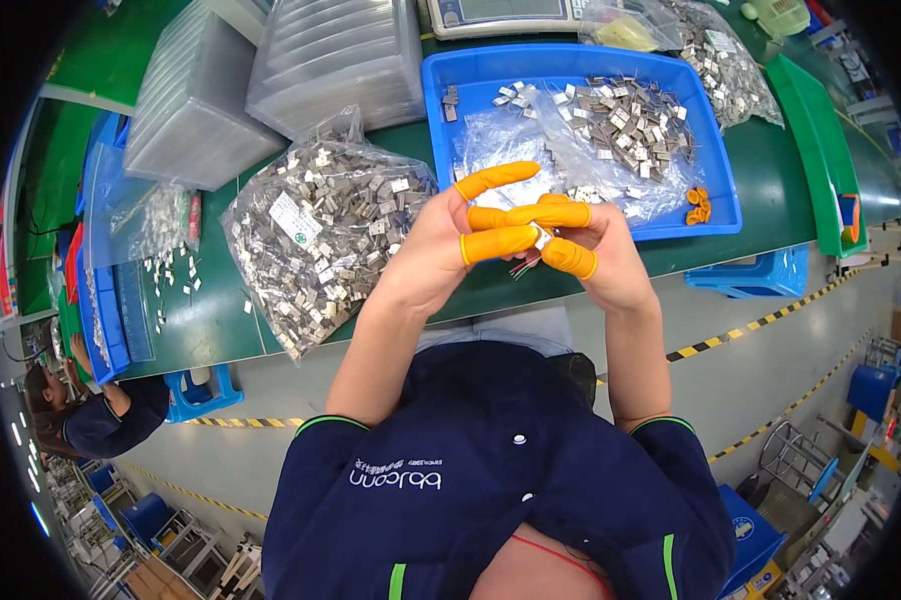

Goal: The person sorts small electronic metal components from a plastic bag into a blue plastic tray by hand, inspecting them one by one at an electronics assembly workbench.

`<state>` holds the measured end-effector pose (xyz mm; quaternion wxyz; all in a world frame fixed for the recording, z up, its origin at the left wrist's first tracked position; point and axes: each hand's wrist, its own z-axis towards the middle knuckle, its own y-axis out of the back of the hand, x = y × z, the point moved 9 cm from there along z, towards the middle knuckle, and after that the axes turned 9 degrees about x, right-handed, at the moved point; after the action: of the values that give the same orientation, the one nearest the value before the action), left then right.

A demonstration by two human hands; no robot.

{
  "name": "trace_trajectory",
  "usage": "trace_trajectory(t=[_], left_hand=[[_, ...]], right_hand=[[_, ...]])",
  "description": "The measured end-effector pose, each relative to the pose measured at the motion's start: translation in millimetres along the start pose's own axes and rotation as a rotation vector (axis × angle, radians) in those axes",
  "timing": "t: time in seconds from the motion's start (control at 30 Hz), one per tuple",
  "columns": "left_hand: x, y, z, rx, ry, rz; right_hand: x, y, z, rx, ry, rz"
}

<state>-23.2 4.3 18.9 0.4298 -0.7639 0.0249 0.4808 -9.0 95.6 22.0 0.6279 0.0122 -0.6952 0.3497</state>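
Orange finger cots cover several fingertips of both my hands, which meet above the near side of a blue tray (725, 200). A small white connector (541, 238) with thin wires hanging below it sits between my fingertips. My left hand (432, 245) pinches it from one side, its index finger stretched out above. From the other side my right hand (610, 262) closes its thumb and fingers on the same piece, which they partly hide. Beyond my hands, the tray carries crumpled clear plastic bags (500, 143), a heap of small white-and-grey connectors (630, 125) and loose orange finger cots (698, 206).
A large clear bag of connectors (320, 230) lies left of my hands on the green table (220, 325). Behind it stand stacked clear plastic trays (335, 65). A scale (500, 12), another filled bag (727, 70) and a green bin (815, 150) are farther off. A co-worker (100, 415) is at far left.
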Motion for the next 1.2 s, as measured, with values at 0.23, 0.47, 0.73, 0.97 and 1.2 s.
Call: trace_trajectory(t=[0.23,0.47,0.73,0.97,1.2], left_hand=[[5,-5,-1,-0.05,-0.048,0.07],[-60,52,-10,-0.491,-0.484,0.63],[-82,23,-29,-0.706,-0.613,1.37],[-96,33,-30,-0.747,-0.615,1.466],[-106,26,-9,-0.611,-0.567,1.622]], right_hand=[[12,4,-9,-0.063,0.132,-0.177],[83,99,2,-0.511,-0.013,-1.036],[50,59,97,0.021,0.155,-1.424],[4,64,132,-0.067,0.203,-1.825],[10,47,131,0.056,0.31,-1.706]])
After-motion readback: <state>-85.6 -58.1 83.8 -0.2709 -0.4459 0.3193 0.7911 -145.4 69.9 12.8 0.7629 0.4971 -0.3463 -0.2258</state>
